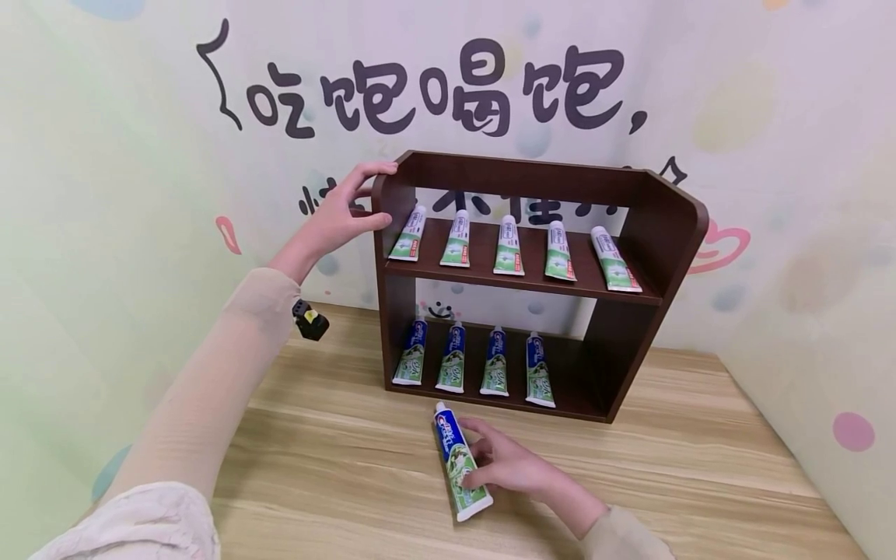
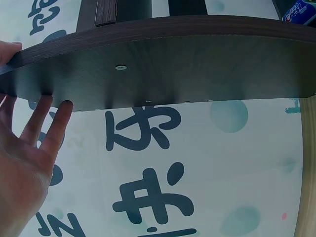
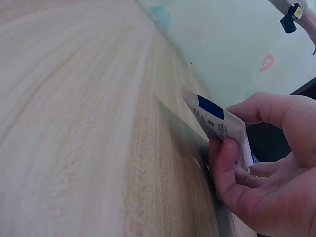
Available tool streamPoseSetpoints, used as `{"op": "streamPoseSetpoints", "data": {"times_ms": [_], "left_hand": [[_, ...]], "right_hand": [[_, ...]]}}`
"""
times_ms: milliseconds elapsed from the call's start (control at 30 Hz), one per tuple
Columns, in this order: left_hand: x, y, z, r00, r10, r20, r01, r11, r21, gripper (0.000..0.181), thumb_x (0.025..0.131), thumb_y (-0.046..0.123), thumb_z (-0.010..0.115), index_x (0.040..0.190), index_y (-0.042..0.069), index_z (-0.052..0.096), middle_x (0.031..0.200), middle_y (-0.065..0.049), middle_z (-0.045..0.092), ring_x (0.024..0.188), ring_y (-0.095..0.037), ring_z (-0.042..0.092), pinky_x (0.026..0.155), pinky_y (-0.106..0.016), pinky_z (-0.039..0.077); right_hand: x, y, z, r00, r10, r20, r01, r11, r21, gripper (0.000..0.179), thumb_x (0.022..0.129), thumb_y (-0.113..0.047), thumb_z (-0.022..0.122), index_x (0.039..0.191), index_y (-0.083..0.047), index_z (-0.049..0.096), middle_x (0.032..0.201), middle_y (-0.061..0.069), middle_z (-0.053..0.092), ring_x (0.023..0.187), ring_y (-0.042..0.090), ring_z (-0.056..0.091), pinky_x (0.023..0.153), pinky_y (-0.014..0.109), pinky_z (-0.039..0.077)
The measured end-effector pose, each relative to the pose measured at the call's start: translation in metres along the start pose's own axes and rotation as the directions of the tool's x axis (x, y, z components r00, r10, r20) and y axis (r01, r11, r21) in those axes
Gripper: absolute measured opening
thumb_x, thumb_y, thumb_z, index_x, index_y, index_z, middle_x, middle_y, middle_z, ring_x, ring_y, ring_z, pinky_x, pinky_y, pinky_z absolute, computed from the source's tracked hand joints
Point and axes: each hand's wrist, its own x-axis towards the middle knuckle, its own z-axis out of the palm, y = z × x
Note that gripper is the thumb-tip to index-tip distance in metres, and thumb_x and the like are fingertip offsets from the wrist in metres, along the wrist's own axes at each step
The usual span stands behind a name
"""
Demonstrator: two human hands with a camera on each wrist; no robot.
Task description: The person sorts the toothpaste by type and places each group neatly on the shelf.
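Note:
A dark brown two-tier shelf [image 1: 518,280] stands on the wooden table. My left hand [image 1: 344,214] rests against its left side panel [image 2: 163,69], thumb at the front edge, the visible fingers fairly straight and spread. Just in front of the shelf, my right hand [image 1: 514,463] grips a blue-and-green Crest toothpaste tube [image 1: 456,459] between thumb and fingers, its cap end toward the shelf. In the right wrist view the tube's white crimped end [image 3: 212,116] is raised off the tabletop; part of the tube is hidden by the fingers.
Several white-and-green tubes [image 1: 509,246] lie in a row on the upper tier. Several blue-and-green tubes [image 1: 495,362] lie on the lower tier, left of a bare stretch [image 1: 577,381]. Table surface [image 1: 336,467] extends around the shelf, with a printed cloth wall [image 1: 791,194] behind.

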Motion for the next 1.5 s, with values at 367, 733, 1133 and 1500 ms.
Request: {"op": "streamPoseSetpoints", "data": {"times_ms": [367,733,1133,1500], "left_hand": [[-0.001,0.002,0.001,1.0,-0.007,-0.002,0.007,1.0,0.004,0.06,0.09,0.003,0.065,0.145,0.009,0.041,0.158,-0.005,0.036,0.137,-0.036,0.045,0.107,-0.053,0.046],[0.0,0.0,0.001,1.0,-0.01,-0.001,0.01,1.0,0.007,0.06,0.09,0.003,0.065,0.145,0.01,0.041,0.158,-0.004,0.036,0.137,-0.036,0.045,0.107,-0.052,0.046],[0.0,0.003,0.001,1.0,-0.015,-0.002,0.015,1.0,0.005,0.059,0.09,0.003,0.064,0.144,0.009,0.041,0.158,-0.004,0.036,0.137,-0.037,0.045,0.106,-0.05,0.046],[0.0,0.002,0.001,1.0,-0.012,-0.005,0.012,1.0,0.005,0.059,0.09,0.003,0.064,0.144,0.008,0.041,0.158,-0.005,0.036,0.137,-0.038,0.045,0.107,-0.052,0.046]], "right_hand": [[0.0,0.001,-0.001,0.991,0.051,0.126,-0.086,0.955,0.284,0.085,0.078,-0.002,0.063,0.152,0.007,0.022,0.108,0.013,0.068,0.092,0.019,0.068,0.082,0.032,0.06],[-0.001,0.011,-0.006,0.98,0.018,0.198,-0.082,0.943,0.321,0.087,0.079,0.001,0.064,0.154,0.004,0.019,0.107,0.007,0.067,0.092,0.018,0.069,0.08,0.032,0.06],[-0.007,0.009,-0.011,0.975,-0.032,0.218,-0.044,0.942,0.333,0.097,0.078,0.006,0.064,0.157,-0.004,0.01,0.122,0.01,0.062,0.096,0.019,0.067,0.082,0.033,0.059],[-0.017,-0.001,-0.023,0.978,-0.052,0.201,-0.013,0.951,0.309,0.105,0.074,0.006,0.067,0.159,-0.007,0.005,0.15,0.022,0.039,0.113,0.023,0.061,0.094,0.04,0.056]]}}
